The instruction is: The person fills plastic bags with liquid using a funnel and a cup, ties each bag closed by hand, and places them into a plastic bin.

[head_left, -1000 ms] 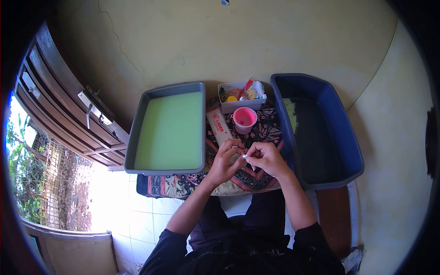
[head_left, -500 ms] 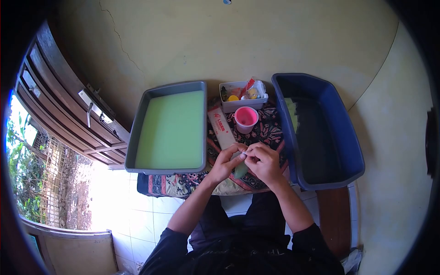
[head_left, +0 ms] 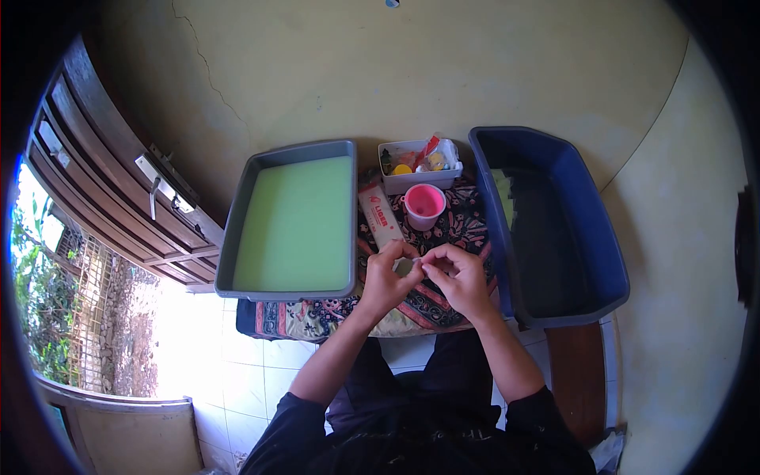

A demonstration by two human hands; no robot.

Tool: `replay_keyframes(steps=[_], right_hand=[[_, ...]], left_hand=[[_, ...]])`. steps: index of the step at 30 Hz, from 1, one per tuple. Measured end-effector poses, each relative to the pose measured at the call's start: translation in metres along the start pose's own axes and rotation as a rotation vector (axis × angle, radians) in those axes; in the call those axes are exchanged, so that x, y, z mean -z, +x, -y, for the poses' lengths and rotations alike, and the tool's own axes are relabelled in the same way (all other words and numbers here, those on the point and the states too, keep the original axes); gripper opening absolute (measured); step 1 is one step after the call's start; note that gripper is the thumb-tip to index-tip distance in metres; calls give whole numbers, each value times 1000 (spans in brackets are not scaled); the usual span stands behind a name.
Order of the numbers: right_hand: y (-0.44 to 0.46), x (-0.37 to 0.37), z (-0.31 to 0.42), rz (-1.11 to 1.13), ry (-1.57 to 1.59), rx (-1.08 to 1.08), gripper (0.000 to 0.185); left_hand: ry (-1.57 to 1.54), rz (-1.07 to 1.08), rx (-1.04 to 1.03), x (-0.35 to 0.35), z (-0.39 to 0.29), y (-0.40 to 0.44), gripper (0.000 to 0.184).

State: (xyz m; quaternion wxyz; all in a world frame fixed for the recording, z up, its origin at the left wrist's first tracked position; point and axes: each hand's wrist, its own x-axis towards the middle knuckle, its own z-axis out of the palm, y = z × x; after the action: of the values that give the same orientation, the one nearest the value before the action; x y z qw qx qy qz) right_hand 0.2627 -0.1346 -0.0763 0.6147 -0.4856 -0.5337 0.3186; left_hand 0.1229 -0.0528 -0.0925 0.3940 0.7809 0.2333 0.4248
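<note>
Head view: a pale greenish item (head_left: 404, 267), soft-edged and largely covered by fingers, lies between the left hand (head_left: 387, 277) and the right hand (head_left: 454, 277) — both pinched narrow on it, fingertips meeting above a patterned cloth (head_left: 463, 207). The left hand overlaps the near end of a LIGER packet (head_left: 378, 212); beyond stand a pink-lined cup (head_left: 425, 207) and white box (head_left: 419, 181), flanked by grey tray (head_left: 355, 229) and blue tub (head_left: 566, 162).
</note>
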Motion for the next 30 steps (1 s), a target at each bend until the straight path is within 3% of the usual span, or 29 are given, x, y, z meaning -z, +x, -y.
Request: replay_keyframes(steps=[3,6,12,14,20,25,30], right_hand=[[0,-1,4,-8,-14,28,13],[2,0,7,-38,228,-75,13],[5,1,12,24,64,-37,13],[6,7,15,83,-235,90,14],[6,13,43,275,-484,54,10],[2,13,41,315,-452,4,13],[0,16,37,317,-326,13,13]], left_hand=[[-47,-43,100,-2,-8,-2,11],[-139,-36,127,1,-9,-3,10],[-248,1,108,6,-10,-3,12],[-251,24,122,8,-9,-4,14],[-287,171,51,11,-7,-4,9],[-556,314,207,11,-8,-6,11],[-752,344,203,12,-5,-6,13]])
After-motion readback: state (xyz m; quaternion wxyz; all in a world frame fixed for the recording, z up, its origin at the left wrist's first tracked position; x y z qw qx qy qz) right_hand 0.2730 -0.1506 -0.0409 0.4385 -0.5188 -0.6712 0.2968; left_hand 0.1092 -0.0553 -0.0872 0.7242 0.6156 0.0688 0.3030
